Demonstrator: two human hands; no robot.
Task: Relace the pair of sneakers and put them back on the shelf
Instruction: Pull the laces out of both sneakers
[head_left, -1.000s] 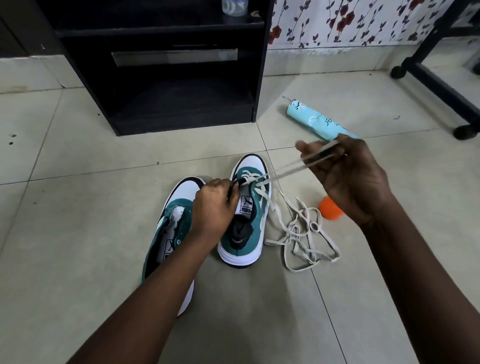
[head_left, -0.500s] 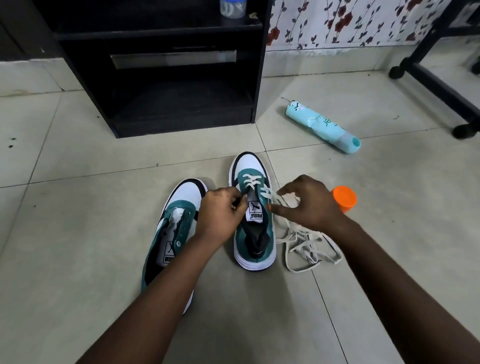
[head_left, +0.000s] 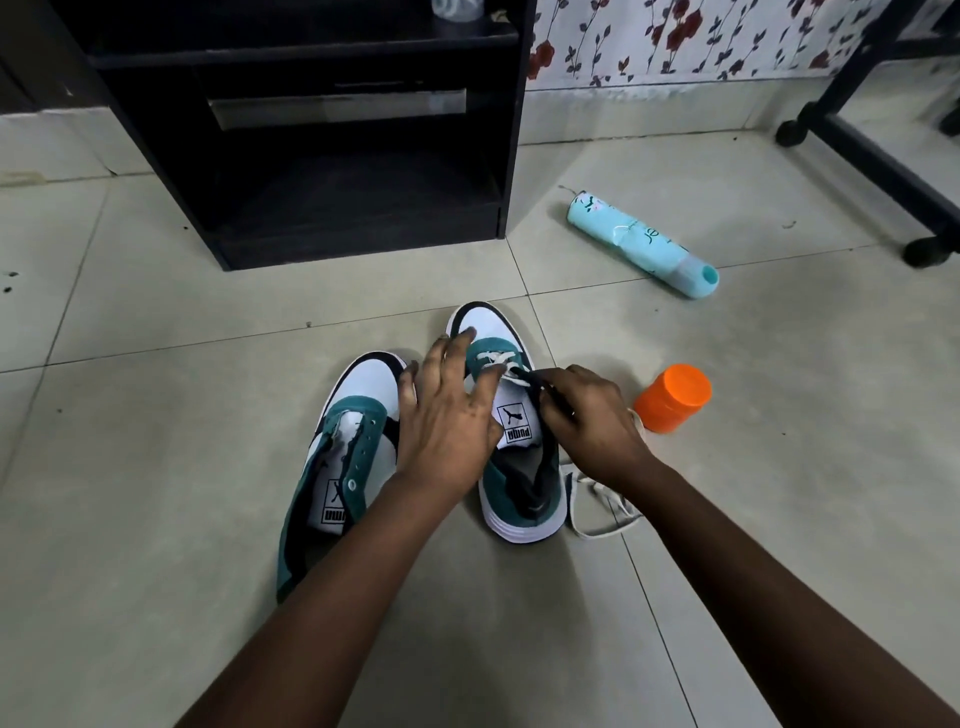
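Two teal, white and black sneakers stand on the tiled floor. The left sneaker (head_left: 337, 467) has bare eyelets and no lace. The right sneaker (head_left: 519, 467) has a cream lace (head_left: 493, 361) crossed through its front eyelets. My left hand (head_left: 447, 415) lies over the right sneaker's left side with its fingers spread and straight. My right hand (head_left: 587, 421) pinches the lace at the sneaker's right eyelets. The loose rest of the lace (head_left: 602, 504) trails on the floor to the right of the heel.
A black shelf unit (head_left: 311, 171) stands just beyond the sneakers, its low compartment open. An orange cap (head_left: 672, 397) sits right of my right hand. A pale blue bottle (head_left: 639, 244) lies further back. A black wheeled frame (head_left: 872, 150) is at the far right.
My right hand dropped from holding the lace taut up high down to the right sneaker's eyelets. My left hand let go of its pinch and spread its fingers over the shoe.
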